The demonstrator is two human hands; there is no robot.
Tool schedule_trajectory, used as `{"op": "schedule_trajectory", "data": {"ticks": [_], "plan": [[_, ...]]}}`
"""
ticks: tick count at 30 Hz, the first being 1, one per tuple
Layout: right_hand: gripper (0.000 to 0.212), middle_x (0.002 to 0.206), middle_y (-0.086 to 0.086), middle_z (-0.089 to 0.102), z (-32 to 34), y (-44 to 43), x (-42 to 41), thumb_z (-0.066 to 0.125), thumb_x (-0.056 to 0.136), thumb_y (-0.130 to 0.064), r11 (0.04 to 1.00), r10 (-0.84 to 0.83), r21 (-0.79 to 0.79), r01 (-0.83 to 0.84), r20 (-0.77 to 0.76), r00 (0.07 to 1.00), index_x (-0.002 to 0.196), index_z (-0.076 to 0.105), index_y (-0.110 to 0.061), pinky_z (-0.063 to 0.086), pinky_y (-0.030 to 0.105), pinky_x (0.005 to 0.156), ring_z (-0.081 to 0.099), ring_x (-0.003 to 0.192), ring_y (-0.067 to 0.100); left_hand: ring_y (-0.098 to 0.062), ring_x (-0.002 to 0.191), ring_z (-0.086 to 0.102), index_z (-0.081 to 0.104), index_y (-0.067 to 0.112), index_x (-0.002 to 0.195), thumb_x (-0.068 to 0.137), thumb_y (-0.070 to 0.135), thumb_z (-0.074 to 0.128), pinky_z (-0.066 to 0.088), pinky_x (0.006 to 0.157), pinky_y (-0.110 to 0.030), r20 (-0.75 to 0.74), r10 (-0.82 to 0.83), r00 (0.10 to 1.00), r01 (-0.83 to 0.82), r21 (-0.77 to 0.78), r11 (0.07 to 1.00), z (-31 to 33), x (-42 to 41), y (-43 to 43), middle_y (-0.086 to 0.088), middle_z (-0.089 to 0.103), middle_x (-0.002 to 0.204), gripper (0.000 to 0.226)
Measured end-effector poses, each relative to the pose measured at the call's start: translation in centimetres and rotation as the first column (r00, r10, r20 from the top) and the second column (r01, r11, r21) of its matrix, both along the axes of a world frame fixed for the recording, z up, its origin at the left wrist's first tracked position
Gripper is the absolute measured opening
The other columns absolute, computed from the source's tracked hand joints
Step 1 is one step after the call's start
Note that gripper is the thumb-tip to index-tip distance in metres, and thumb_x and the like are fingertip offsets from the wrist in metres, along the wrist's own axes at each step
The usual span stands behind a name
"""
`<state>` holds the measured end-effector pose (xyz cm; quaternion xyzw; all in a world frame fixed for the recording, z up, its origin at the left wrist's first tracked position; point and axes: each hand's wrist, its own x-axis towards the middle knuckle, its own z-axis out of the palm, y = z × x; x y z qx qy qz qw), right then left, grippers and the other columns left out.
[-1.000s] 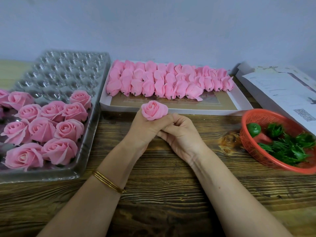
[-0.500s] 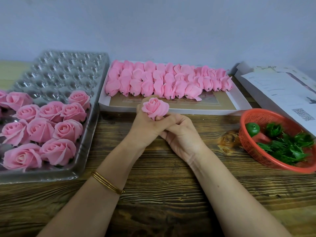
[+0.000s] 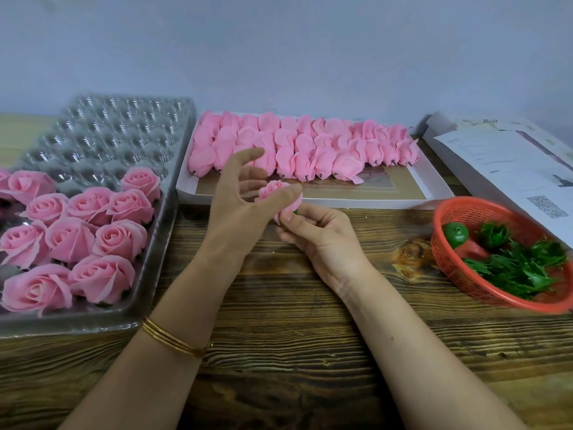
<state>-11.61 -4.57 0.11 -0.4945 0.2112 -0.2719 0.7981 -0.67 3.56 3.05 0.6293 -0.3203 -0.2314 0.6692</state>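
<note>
Pink soft-petalled rose (image 3: 270,189) pinched underneath by right hand (image 3: 325,240), left hand (image 3: 235,212) fingers spread loose, thumb on petals

The small pink paper rose (image 3: 273,190) at mid-frame is largely covered by the thumb of the left hand (image 3: 238,209) and the fingertips of the right hand (image 3: 322,237), so that its underside is hidden but for a sliver of green, and the left hand's raised fingers are slightly blurred. The clear dimpled plastic tray (image 3: 93,324) is cut off by the left edge of the frame, together with the outermost finished pink rose (image 3: 3,183) in it, and the red plastic mesh basket (image 3: 440,218) is clipped at the right edge. The white printed sheets (image 3: 496,162) at the upper right are likewise cut off, and their text and square code are too small to be read.
</note>
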Motion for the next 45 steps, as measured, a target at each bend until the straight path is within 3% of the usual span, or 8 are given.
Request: {"op": "schedule_trajectory", "data": {"ticks": [3, 7, 12, 16, 26, 35, 40, 45], "plan": [[0.031, 0.080, 0.010, 0.072, -0.2, 0.1, 0.1, 0.075, 0.067, -0.018, 0.998, -0.043, -0.058, 0.040, -0.046, 0.998, 0.094, 0.073, -0.003, 0.057, 0.020, 0.073, 0.066, 0.072, 0.016, -0.001, 0.097, 0.058, 0.057, 0.033, 0.126, 0.075, 0.045, 0.071, 0.049, 0.075, -0.012, 0.208, 0.030, 0.978, -0.052, 0.100, 0.994, 0.6, 0.1, 0.0, 0.003, 0.058, 0.113, 0.054], [0.037, 0.090, 0.022, 0.069, -0.2, 0.2, 0.1, 0.074, 0.068, -0.016, 0.993, -0.051, -0.114, 0.044, -0.060, 0.997, 0.101, 0.071, 0.001, 0.055, 0.036, 0.086, 0.063, 0.085, 0.030, -0.018, 0.113, 0.053, 0.058, 0.030, 0.124, 0.087, 0.052, 0.059, 0.044, 0.092, -0.033, 0.426, -0.061, 0.903, -0.069, 0.282, 0.957, 0.7, -0.3, 0.1, 0.001, 0.055, 0.117, 0.043], [0.021, 0.098, 0.030, 0.069, 0.1, 0.6, -0.1, 0.071, 0.082, 0.000, 0.968, -0.067, -0.246, 0.046, -0.080, 0.995, 0.100, 0.072, -0.010, 0.054, 0.030, 0.082, 0.065, 0.084, 0.023, -0.013, 0.099, 0.051, 0.057, 0.030, 0.114, 0.095, 0.052, 0.048, 0.035, 0.072, -0.027, 0.505, -0.123, 0.855, -0.114, 0.412, 0.904, 1.0, -1.1, 0.3, 0.007, 0.050, 0.105, 0.031], [0.024, 0.106, 0.049, 0.055, 0.3, 0.7, 0.0, 0.071, 0.084, 0.002, 0.954, -0.068, -0.296, 0.034, -0.106, 0.992, 0.103, 0.071, -0.013, 0.043, 0.044, 0.087, 0.052, 0.089, 0.029, -0.015, 0.095, 0.052, 0.052, 0.032, 0.109, 0.094, 0.055, 0.048, 0.035, 0.073, -0.033, 0.544, -0.107, 0.832, -0.162, 0.424, 0.891, 1.6, -1.0, 0.5, 0.006, 0.052, 0.105, 0.028], [0.032, 0.106, 0.040, 0.064, 0.0, 0.6, 0.0, 0.065, 0.082, 0.016, 0.937, -0.127, -0.342, 0.068, -0.153, 0.980, 0.113, 0.066, 0.008, 0.051, 0.043, 0.090, 0.060, 0.090, 0.026, -0.016, 0.085, 0.045, 0.045, 0.025, 0.094, 0.090, 0.039, 0.060, 0.025, 0.062, -0.030, 0.609, -0.218, 0.762, -0.169, 0.512, 0.842, 1.3, -1.2, 0.3, 0.013, 0.045, 0.086, 0.022], [0.032, 0.099, 0.033, 0.069, -0.5, 0.4, 0.1, 0.072, 0.076, 0.016, 0.934, -0.154, -0.346, 0.087, -0.170, 0.973, 0.106, 0.067, 0.007, 0.055, 0.029, 0.079, 0.063, 0.086, 0.024, -0.006, 0.074, 0.043, 0.043, 0.024, 0.093, 0.089, 0.030, 0.061, 0.024, 0.058, -0.020, 0.610, -0.194, 0.769, -0.161, 0.478, 0.864, 0.9, -1.2, 0.1, 0.011, 0.045, 0.084, 0.020], [0.044, 0.072, 0.003, 0.068, -0.9, 0.2, 0.3, 0.072, 0.070, 0.023, 0.950, -0.144, -0.295, 0.100, -0.131, 0.981, 0.097, 0.058, -0.010, 0.054, 0.022, 0.065, 0.063, 0.067, 0.012, -0.012, 0.078, 0.044, 0.045, 0.022, 0.098, 0.089, 0.027, 0.059, 0.027, 0.064, -0.031, 0.612, -0.223, 0.759, -0.148, 0.494, 0.857, 0.8, -1.3, 0.2, 0.011, 0.044, 0.086, 0.018], [0.049, 0.063, -0.006, 0.063, -1.0, 0.3, 0.4, 0.071, 0.067, 0.026, 0.960, -0.093, -0.273, 0.060, -0.108, 0.990, 0.095, 0.054, -0.011, 0.053, 0.024, 0.068, 0.059, 0.063, 0.009, -0.002, 0.073, 0.038, 0.046, 0.021, 0.091, 0.090, 0.024, 0.057, 0.022, 0.058, -0.018, 0.623, -0.246, 0.743, -0.135, 0.499, 0.856, 0.6, -1.0, 0.3, 0.011, 0.040, 0.084, 0.011]]}}
